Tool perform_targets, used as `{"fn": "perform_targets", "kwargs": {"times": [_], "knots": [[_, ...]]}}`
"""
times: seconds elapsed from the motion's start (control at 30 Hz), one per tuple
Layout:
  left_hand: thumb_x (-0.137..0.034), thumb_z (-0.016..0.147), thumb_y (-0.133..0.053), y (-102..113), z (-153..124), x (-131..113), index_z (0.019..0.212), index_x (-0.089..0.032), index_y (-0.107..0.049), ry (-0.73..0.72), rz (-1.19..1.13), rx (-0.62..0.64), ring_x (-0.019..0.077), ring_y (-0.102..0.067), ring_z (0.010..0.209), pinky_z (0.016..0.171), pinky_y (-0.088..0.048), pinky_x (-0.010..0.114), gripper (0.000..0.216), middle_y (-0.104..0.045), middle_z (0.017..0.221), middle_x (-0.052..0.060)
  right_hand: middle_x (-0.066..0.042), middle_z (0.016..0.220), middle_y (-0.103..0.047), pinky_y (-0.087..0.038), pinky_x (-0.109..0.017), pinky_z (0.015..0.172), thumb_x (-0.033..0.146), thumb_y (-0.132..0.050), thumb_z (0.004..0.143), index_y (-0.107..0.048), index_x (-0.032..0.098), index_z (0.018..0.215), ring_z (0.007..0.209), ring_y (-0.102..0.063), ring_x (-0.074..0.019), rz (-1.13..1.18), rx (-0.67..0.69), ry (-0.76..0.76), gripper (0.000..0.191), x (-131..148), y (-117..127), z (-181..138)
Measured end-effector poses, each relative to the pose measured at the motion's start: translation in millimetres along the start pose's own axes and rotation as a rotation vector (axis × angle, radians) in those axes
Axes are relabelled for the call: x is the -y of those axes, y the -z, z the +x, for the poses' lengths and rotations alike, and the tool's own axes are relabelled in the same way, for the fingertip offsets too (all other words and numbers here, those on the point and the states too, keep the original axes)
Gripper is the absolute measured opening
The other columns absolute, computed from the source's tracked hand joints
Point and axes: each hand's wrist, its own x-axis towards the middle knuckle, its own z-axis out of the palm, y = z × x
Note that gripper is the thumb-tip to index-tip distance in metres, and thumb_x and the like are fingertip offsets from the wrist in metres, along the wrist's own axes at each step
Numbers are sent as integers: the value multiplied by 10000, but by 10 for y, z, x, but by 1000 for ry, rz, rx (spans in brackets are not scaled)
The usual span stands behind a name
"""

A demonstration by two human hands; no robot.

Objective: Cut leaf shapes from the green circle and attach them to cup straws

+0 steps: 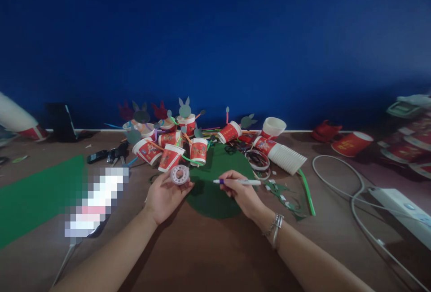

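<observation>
Green felt sheet (215, 202); white tape roll (179, 174); white marker (240, 182), purple cap; red-white cups (170, 157).

Dim room, light falling from above onto my forearms; the blue wall (215, 36) darkens towards twelve o'clock. Wide lens bends the floor (202, 256) edges at three and nine. A pixelated block (97, 202) sits at eight o'clock; far clutter is soft.

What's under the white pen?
Under the thin white pen, held in the right hand, lies a dark green round felt sheet on the brown table. The hand covers part of the sheet.
</observation>
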Motion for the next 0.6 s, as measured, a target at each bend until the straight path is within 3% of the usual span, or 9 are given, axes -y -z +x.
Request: {"fn": "perform_targets", "kwargs": {"times": [0.07, 0.23, 0.6], "knots": [[-231, 803, -489, 3, 1, 0, 811, -109, -645, 0, 1, 4, 208, -621, 712, 844, -499, 457, 197, -661, 777, 109, 11, 568, -587, -286, -211, 446, 274, -603, 693, -589, 174, 647, 478, -420, -86, -193, 36, 39, 111, 34, -33, -38], [-244, 806, -485, -1, -6, 0, 845, -88, -644, 19, 6, -5, 208, -621, 710, 862, -492, 449, 226, -658, 769, 117, 56, 408, -446, -293, -200, 420, 271, -599, 687, -416, 201, 494, 424, -406, -87, -506, 28, 105, 275, 20, -73, -70], [-237, 802, -485, -39, -17, -6, 818, -98, -646, 22, 0, -51, 207, -618, 696, 837, -504, 456, 214, -652, 757, 114, 59, 410, -423, -265, -191, 400, 234, -557, 675, -353, 212, 495, 406, -402, -86, -628, 36, 131, 273, -85, -40, -50]]}}
